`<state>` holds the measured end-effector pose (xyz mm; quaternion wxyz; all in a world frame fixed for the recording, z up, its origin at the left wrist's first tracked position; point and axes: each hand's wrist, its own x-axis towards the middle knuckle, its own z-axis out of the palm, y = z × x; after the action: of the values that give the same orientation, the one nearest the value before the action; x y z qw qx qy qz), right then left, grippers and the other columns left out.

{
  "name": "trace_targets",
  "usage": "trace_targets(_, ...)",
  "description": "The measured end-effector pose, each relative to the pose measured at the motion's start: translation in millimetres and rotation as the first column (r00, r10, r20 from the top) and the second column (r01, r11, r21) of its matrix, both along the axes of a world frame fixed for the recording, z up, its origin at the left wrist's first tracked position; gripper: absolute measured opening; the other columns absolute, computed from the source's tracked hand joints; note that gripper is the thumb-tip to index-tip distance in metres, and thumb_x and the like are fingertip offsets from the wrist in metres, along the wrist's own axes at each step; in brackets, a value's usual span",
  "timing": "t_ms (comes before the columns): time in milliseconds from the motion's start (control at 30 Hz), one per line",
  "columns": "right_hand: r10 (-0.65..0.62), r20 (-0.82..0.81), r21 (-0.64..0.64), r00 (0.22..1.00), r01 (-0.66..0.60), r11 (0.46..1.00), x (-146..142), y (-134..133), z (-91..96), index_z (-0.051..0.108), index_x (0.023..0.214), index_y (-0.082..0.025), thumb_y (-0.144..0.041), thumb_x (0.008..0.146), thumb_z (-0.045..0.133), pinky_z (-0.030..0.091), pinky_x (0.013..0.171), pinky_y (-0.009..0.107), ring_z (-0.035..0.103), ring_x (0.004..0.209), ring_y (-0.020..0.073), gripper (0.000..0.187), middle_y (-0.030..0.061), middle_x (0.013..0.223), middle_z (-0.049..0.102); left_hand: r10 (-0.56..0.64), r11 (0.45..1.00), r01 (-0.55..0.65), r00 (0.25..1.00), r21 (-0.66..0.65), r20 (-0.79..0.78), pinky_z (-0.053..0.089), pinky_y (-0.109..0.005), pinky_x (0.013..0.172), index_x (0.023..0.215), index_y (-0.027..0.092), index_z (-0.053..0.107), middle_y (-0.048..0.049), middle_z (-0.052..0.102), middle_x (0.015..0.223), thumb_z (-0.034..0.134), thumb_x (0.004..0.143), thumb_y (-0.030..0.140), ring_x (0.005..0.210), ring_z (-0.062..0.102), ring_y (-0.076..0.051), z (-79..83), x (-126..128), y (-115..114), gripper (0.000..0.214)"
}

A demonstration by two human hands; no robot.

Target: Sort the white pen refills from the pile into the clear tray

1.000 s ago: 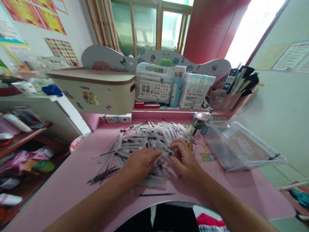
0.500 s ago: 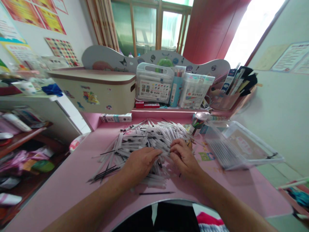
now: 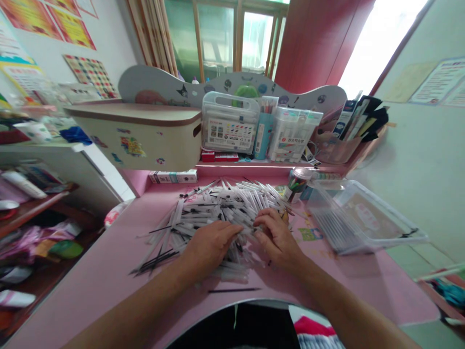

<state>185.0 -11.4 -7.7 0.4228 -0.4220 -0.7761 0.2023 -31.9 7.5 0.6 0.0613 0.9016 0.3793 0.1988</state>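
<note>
A broad heap of pens [image 3: 207, 213], mostly clear barrels with thin black refills among them, spreads over the pink desk. My left hand [image 3: 212, 242] lies over the near side of the heap, thumb and fingers pressed together at a clear pen [image 3: 248, 236]. Just right of it my right hand [image 3: 278, 240] is closed, its fingers curled and pinching at the same pen; blur hides the exact hold. Several dark refills [image 3: 156, 261] lie loose at the heap's left edge. One black refill [image 3: 234, 291] rests by itself close to the desk's front edge.
An open clear plastic box [image 3: 348, 242] holding pens stands to the right, near a jar of pens [image 3: 298, 184]. Along the back shelf are a beige lidded bin [image 3: 145, 140], marker cases [image 3: 230, 126] and a pen holder [image 3: 334, 148].
The camera view shifts slightly. Both hands stay almost in the same place over the heap, with only slight finger movement on the right.
</note>
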Motion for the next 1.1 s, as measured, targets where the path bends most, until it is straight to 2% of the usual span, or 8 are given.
trace_targets(100, 0.033, -0.003, 0.007, 0.999, -0.033, 0.999, 1.0, -1.3, 0.9, 0.055, 0.099, -0.021, -0.013, 0.085, 0.054, 0.044, 0.072, 0.033, 0.052, 0.082, 0.0176, 0.016, 0.0069, 0.106, 0.052, -0.002, 1.000, 0.002, 1.000, -0.003, 0.007, 0.052, -0.031, 0.075, 0.117, 0.020, 0.066, -0.0052, 0.074, 0.094, 0.047, 0.097, 0.021, 0.086, 0.068, -0.021, -0.2, 0.0, -0.2, 0.028)
trace_targets(267, 0.019, 0.013, 0.031, 1.000, -0.020, 0.999, 0.6, -2.0, 3.1, 0.057, 0.094, -0.020, -0.013, 0.088, 0.051, 0.044, 0.085, 0.036, 0.053, 0.097, 0.0200, 0.011, 0.0069, 0.106, 0.052, 0.000, 1.000, 0.000, 1.000, 0.002, -0.008, 0.052, -0.032, 0.074, 0.118, 0.021, 0.066, -0.0047, 0.073, 0.093, 0.044, 0.098, 0.021, 0.085, 0.067, -0.021, -1.9, -0.6, -0.5, 0.029)
trace_targets(767, 0.004, 0.020, 0.014, 1.000, -0.004, 1.000, -2.1, 0.5, 2.4, 0.061, 0.081, -0.021, -0.017, 0.093, 0.049, 0.047, 0.085, 0.035, 0.054, 0.093, 0.0188, 0.017, 0.0059, 0.098, 0.053, -0.032, 0.999, 0.031, 0.999, 0.035, 0.028, 0.051, -0.032, 0.074, 0.117, 0.020, 0.066, -0.0052, 0.072, 0.091, 0.047, 0.096, 0.020, 0.084, 0.065, -0.021, 2.9, -2.0, -2.2, 0.029)
trace_targets(967, 0.001, 0.019, 0.010, 1.000, -0.001, 1.000, -2.6, 1.0, -1.5, 0.060, 0.082, -0.020, -0.020, 0.095, 0.047, 0.046, 0.086, 0.034, 0.054, 0.092, 0.0183, 0.019, 0.0056, 0.098, 0.053, -0.043, 0.998, 0.039, 0.993, 0.042, 0.109, 0.051, -0.032, 0.079, 0.116, 0.020, 0.067, -0.0069, 0.070, 0.098, 0.046, 0.096, 0.019, 0.089, 0.064, -0.021, 2.0, -1.7, -2.6, 0.029)
trace_targets(1100, -0.015, 0.045, 0.028, 0.999, 0.013, 1.000, 0.2, -1.7, 2.5, 0.061, 0.092, -0.021, -0.018, 0.095, 0.046, 0.045, 0.084, 0.035, 0.053, 0.094, 0.0191, 0.016, 0.0061, 0.099, 0.052, 0.007, 0.997, -0.028, 0.964, 0.078, 0.265, 0.051, -0.030, 0.079, 0.112, 0.020, 0.069, -0.0072, 0.063, 0.098, 0.048, 0.095, 0.018, 0.088, 0.061, -0.018, 7.3, -2.1, -2.9, 0.027)
